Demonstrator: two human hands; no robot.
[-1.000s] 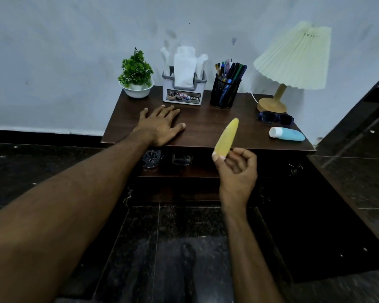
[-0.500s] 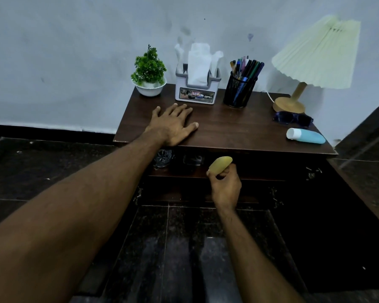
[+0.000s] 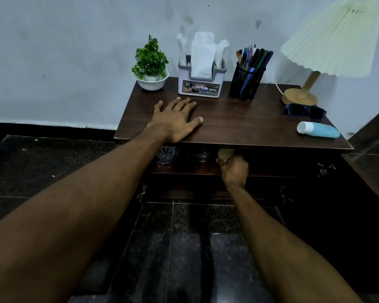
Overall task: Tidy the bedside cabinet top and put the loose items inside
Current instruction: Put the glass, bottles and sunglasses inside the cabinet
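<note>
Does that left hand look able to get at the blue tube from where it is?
Probably, with a stretch: the left hand lies flat, holding nothing, and only bare cabinet top separates it from the blue tube.

Left hand (image 3: 175,121) lies flat; right hand (image 3: 235,171) pinches a yellow object (image 3: 225,152).

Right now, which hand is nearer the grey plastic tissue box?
Left. The left hand lies flat on the wooden cabinet top before the grey tissue box; the right hand, holding a yellow object, is lower at the shelf beneath.
</note>
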